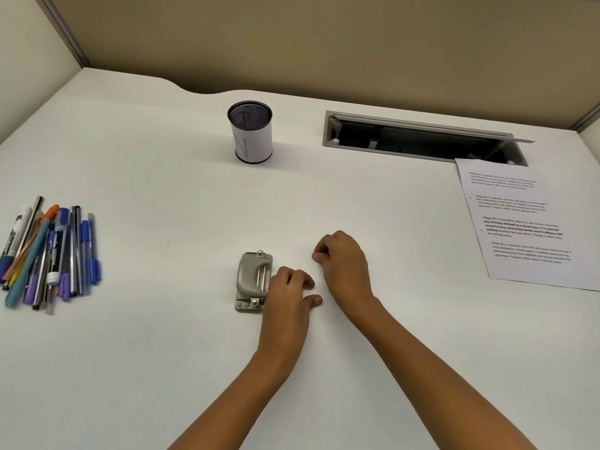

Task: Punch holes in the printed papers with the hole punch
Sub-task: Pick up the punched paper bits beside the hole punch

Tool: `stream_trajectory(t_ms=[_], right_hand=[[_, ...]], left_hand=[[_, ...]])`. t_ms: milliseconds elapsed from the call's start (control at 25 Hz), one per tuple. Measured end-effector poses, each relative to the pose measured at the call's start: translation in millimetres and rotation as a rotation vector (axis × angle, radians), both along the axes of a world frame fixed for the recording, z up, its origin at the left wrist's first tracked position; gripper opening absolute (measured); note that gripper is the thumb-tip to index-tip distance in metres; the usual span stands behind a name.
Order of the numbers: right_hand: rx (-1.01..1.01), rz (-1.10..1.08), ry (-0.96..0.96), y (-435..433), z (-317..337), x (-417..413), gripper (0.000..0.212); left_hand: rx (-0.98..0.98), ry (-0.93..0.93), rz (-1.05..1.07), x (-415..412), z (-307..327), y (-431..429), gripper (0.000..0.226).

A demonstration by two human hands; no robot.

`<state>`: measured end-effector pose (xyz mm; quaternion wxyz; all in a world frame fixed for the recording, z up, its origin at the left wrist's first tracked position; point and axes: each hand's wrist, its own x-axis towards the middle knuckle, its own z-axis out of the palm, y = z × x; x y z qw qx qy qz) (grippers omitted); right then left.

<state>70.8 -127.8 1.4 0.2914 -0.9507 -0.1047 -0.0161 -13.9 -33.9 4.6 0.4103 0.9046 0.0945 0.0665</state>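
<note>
A grey metal hole punch lies flat on the white desk, near the middle. My left hand rests right against the punch's right side, fingers curled under and thumb pointing right, gripping nothing I can see. Just to the right and a little farther back, my right hand sits on the desk with its fingertips bent down onto the surface and nothing visible in it. A printed paper with several text paragraphs lies at the right edge of the desk, well away from both hands.
A black mesh pen cup with a white label stands at the back centre. A pile of pens and markers lies at the left. An open cable tray slot is set into the desk at the back right, with partition walls behind.
</note>
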Motion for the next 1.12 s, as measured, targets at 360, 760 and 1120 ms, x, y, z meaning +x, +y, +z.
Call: stream_trajectory(t_ms=[360,760,1120], right_hand=[[0.032,-0.037,0.077,-4,0,-1,0.009],[0.316,-0.192,0.130,-20,7,-8,0.003],[0.530,-0.331,0.264,-22,13,-4,0.003]], left_hand=[[0.073,0.041,-0.032,1,2,6,0.015],[0.084,0.067,-0.140,2,7,4,0.014],[0.326,0.046,-0.214,7,-4,2,0.020]])
